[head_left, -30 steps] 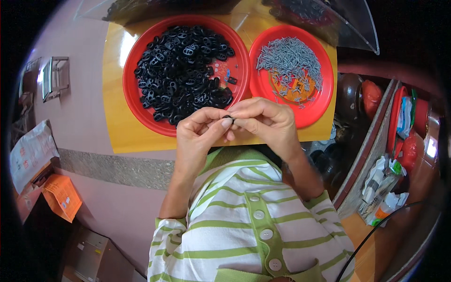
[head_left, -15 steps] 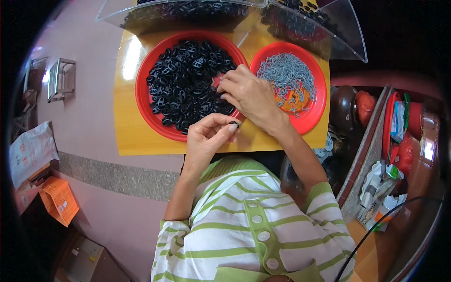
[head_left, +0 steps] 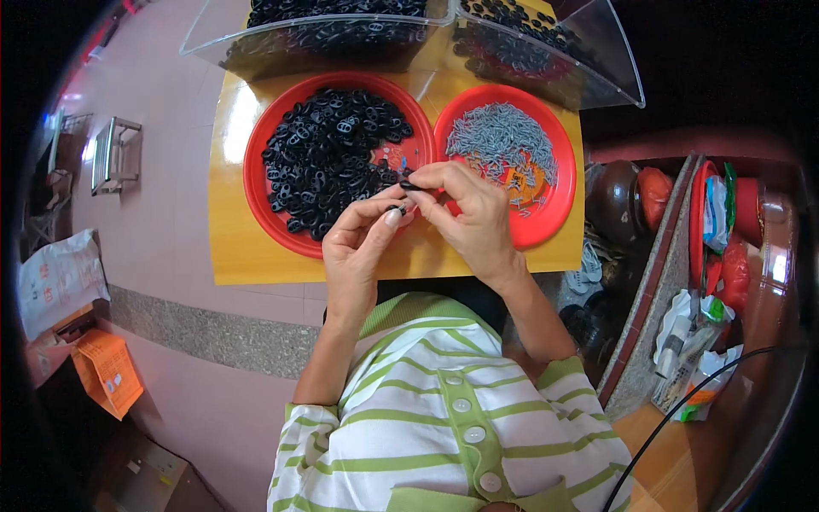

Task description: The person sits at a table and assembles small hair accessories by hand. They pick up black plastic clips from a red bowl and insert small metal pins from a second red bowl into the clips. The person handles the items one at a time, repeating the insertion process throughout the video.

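My left hand (head_left: 354,247) is closed in a pinch on a small dark piece (head_left: 397,210) with a pale bit at its end, too small to make out fully. Right beside it, my right hand (head_left: 473,222) pinches a small black oval piece (head_left: 410,185), and the two fingertips nearly meet. Both hands are over the near edges of two round red trays. The left tray (head_left: 253,200) holds a heap of black oval pieces with holes (head_left: 328,158). In the right tray (head_left: 560,145) lie many small grey metal pins (head_left: 499,132), some over an orange patch (head_left: 522,186).
Two clear plastic bins, left (head_left: 341,38) and right (head_left: 546,47), stand at the table's far edge with more black pieces. The yellow table (head_left: 230,247) ends just before my body. To the right is a ledge (head_left: 631,316) with bags; a black cable (head_left: 682,401) crosses there.
My right hand has come back from the heap in the left tray to my left hand, bringing a black oval piece. My left hand keeps its pinch, slightly further left.
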A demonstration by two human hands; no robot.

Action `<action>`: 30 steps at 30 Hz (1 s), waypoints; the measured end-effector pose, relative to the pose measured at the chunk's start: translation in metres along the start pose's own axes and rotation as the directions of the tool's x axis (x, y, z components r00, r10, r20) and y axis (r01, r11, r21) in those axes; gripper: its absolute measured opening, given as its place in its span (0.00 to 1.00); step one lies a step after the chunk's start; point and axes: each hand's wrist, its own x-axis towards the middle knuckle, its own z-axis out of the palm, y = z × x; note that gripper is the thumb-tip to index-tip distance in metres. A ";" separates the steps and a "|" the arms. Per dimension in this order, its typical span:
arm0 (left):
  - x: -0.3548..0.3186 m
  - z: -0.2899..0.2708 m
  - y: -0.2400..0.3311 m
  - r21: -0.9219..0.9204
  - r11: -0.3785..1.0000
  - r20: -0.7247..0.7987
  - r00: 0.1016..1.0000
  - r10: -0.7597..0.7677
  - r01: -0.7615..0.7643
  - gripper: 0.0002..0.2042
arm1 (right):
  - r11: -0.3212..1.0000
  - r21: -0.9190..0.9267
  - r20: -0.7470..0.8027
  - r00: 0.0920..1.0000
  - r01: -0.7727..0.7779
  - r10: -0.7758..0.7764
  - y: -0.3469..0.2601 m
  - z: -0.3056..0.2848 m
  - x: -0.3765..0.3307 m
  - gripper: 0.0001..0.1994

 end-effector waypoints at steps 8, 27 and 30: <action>-0.003 0.009 -0.004 -0.024 0.999 0.021 0.999 -0.044 0.045 0.07 | 0.992 -0.046 -0.072 0.990 0.115 -0.118 -0.002 -0.013 -0.020 0.11; -0.008 0.024 -0.014 0.167 0.981 0.098 0.988 -0.117 0.100 0.06 | 0.608 0.705 0.090 0.896 -0.366 0.434 0.007 -0.027 -0.044 0.09; -0.007 0.025 -0.015 0.184 0.981 0.106 0.991 -0.083 0.062 0.05 | 0.606 0.703 0.109 0.898 -0.373 0.427 0.008 -0.027 -0.046 0.09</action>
